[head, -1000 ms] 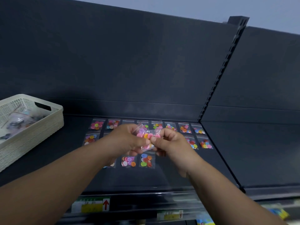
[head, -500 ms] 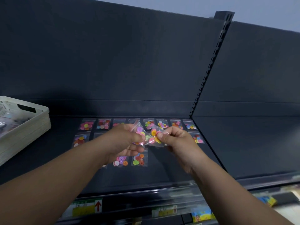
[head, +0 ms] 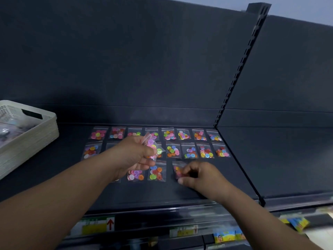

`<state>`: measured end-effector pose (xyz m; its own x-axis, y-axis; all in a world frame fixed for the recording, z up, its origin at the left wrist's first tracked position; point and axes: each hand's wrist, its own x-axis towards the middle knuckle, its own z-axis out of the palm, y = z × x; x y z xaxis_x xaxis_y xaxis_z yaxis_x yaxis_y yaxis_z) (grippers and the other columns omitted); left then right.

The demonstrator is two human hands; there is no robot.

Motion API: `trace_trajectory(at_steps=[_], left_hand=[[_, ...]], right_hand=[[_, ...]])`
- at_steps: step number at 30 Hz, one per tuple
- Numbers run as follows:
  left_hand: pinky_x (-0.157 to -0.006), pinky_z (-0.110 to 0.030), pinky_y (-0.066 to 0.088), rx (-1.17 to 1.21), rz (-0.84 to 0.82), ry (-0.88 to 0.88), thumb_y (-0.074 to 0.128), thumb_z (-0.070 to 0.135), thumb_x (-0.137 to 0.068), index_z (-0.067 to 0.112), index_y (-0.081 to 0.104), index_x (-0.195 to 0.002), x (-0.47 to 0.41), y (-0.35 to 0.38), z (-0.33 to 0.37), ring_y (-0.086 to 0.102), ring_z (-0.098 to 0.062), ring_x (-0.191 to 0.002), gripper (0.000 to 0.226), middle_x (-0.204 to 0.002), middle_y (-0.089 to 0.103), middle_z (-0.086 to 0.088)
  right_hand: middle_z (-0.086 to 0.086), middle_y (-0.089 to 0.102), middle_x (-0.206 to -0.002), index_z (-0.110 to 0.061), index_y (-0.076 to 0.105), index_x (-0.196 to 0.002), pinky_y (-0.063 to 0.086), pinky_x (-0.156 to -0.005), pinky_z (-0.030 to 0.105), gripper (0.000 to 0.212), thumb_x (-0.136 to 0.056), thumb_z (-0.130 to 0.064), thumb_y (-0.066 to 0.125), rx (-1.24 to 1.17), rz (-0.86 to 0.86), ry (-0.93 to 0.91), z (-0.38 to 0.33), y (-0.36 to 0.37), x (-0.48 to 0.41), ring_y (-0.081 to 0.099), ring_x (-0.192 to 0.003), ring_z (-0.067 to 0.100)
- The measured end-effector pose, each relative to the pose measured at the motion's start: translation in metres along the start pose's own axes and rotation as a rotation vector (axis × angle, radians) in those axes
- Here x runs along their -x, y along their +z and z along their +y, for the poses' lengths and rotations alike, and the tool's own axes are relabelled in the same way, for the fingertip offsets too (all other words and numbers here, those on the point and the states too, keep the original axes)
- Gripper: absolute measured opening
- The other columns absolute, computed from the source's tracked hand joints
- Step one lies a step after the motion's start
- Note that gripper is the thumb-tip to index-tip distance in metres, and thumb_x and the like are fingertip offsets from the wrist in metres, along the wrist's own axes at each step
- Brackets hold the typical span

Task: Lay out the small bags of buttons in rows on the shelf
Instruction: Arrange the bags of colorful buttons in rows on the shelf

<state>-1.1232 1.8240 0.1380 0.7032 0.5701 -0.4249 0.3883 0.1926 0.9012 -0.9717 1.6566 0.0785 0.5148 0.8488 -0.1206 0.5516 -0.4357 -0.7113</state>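
Note:
Small clear bags of coloured buttons lie in rows on the dark shelf (head: 234,179): a back row (head: 183,134), a middle row (head: 205,151) and a short front row (head: 156,173). My left hand (head: 133,157) hovers over the middle of the rows, shut on a small bunch of button bags (head: 153,146). My right hand (head: 200,175) is low on the shelf, fingers pinched on one bag (head: 178,171) that lies at the right end of the front row. My left arm hides part of the front and middle rows.
A white plastic basket (head: 36,130) stands on the shelf at the far left, with dark items inside. The shelf's back panel and a slotted upright (head: 234,83) rise behind. Price labels (head: 97,225) run along the front edge, and packets (head: 225,236) lie below.
My right hand has come away from my left hand with one bag and gone down to the shelf, right of the front row. My left hand keeps the other bags.

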Motion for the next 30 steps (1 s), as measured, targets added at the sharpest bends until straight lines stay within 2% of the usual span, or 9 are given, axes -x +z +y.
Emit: trace_trajectory(at_steps=[3,6,10,12,17,22,25,28,30], left_hand=[[-0.055,-0.024,0.054,-0.002,-0.003,-0.005,0.066,0.007,-0.086,0.009,0.053,-0.109,-0.002,-0.001,-0.001,0.067,-0.017,-0.067,0.026,-0.088,0.067,-0.010],[-0.056,-0.024,0.054,-0.022,-0.001,-0.003,0.065,0.008,-0.087,0.010,0.056,-0.103,-0.004,0.000,-0.002,0.067,-0.017,-0.069,0.019,-0.090,0.068,-0.010],[-0.058,-0.024,0.054,-0.043,0.001,-0.002,0.065,0.008,-0.087,0.012,0.057,-0.095,-0.004,-0.001,-0.002,0.067,-0.017,-0.068,0.011,-0.089,0.068,-0.010],[-0.061,-0.025,0.055,-0.044,0.005,0.000,0.065,0.008,-0.087,0.013,0.057,-0.090,-0.005,-0.002,-0.002,0.066,-0.016,-0.066,0.010,-0.085,0.067,-0.008],[-0.069,-0.030,0.055,-0.049,0.012,-0.002,0.064,0.008,-0.087,0.014,0.054,-0.086,-0.005,-0.006,-0.002,0.065,-0.018,-0.069,0.012,-0.087,0.067,-0.010],[-0.062,-0.027,0.054,-0.038,0.003,-0.005,0.065,0.007,-0.086,0.017,0.053,-0.084,-0.005,-0.005,-0.001,0.066,-0.017,-0.068,0.016,-0.083,0.067,-0.008],[-0.056,-0.024,0.053,-0.016,-0.020,-0.015,0.062,0.002,-0.087,0.014,0.052,-0.087,-0.004,-0.002,0.002,0.067,-0.017,-0.068,0.016,-0.082,0.066,-0.009],[-0.057,-0.023,0.056,-0.047,-0.050,-0.013,0.060,-0.002,-0.086,0.010,0.055,-0.103,-0.003,0.003,0.005,0.068,-0.018,-0.070,0.022,-0.085,0.068,-0.012],[-0.062,-0.023,0.058,-0.109,-0.065,0.011,0.064,-0.002,-0.085,0.014,0.058,-0.107,-0.002,0.009,0.008,0.069,-0.015,-0.071,0.028,-0.089,0.070,-0.012]], right_hand=[[-0.006,0.065,-0.079,-0.022,0.064,-0.074,0.046,-0.070,0.022,0.014,-0.087,-0.026,0.065,0.079,0.098,-0.094,0.006,-0.001,-0.004,0.059,-0.083,0.015],[-0.011,0.062,-0.090,-0.025,0.066,-0.081,0.045,-0.082,0.024,0.012,-0.087,-0.016,0.063,0.158,0.143,-0.188,0.007,0.004,-0.012,0.053,-0.097,0.014],[-0.009,0.062,-0.115,-0.020,0.069,-0.110,0.032,-0.091,0.013,0.024,-0.086,-0.021,0.067,0.285,0.080,-0.268,0.009,0.014,-0.017,0.044,-0.113,0.010],[-0.010,0.059,-0.121,-0.021,0.067,-0.116,0.027,-0.092,0.010,0.029,-0.087,-0.022,0.066,0.296,0.080,-0.283,0.009,0.015,-0.018,0.041,-0.116,0.010],[-0.010,0.060,-0.123,-0.021,0.065,-0.117,0.030,-0.095,0.012,0.029,-0.088,-0.022,0.064,0.312,0.050,-0.305,0.007,0.015,-0.024,0.043,-0.117,0.011],[-0.011,0.060,-0.122,-0.022,0.066,-0.116,0.037,-0.098,0.019,0.028,-0.088,-0.022,0.065,0.302,0.015,-0.305,0.008,0.016,-0.029,0.047,-0.116,0.011],[-0.010,0.063,-0.113,-0.022,0.069,-0.106,0.043,-0.095,0.023,0.018,-0.089,-0.023,0.063,0.146,0.026,-0.254,0.000,0.013,-0.029,0.055,-0.108,0.007],[-0.006,0.065,-0.090,-0.021,0.067,-0.092,0.052,-0.079,0.026,0.007,-0.091,-0.021,0.060,-0.252,0.105,-0.150,-0.025,0.004,-0.027,0.061,-0.084,0.005],[0.000,0.064,-0.083,-0.019,0.066,-0.093,0.052,-0.072,0.022,0.006,-0.090,-0.018,0.061,-0.505,0.085,-0.112,-0.042,-0.004,-0.025,0.059,-0.078,0.008]])
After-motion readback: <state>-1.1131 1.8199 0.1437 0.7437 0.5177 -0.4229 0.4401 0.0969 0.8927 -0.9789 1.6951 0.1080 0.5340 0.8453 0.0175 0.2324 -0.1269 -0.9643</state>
